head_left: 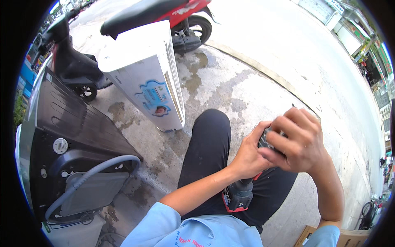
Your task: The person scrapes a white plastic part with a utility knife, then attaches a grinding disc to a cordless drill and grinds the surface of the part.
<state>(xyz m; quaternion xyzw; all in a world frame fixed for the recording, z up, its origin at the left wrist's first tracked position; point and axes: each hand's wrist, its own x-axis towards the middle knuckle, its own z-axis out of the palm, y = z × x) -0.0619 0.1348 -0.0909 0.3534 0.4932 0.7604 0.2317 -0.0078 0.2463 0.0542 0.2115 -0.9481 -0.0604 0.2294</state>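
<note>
A black and red cordless drill lies over my lap, its battery base toward my body. My left hand is wrapped around the drill's upper body. My right hand is closed over the drill's front end, its fingers curled around the dark chuck. Most of the drill's head is hidden behind both hands, and I cannot make out whether a bit is fitted. Under the drill are my legs in dark trousers.
A dark washing machine with a grey drain hose stands at left. Ahead, a white air conditioner unit stands on end on stained concrete, before a red and black motorbike. A cardboard box sits at lower right.
</note>
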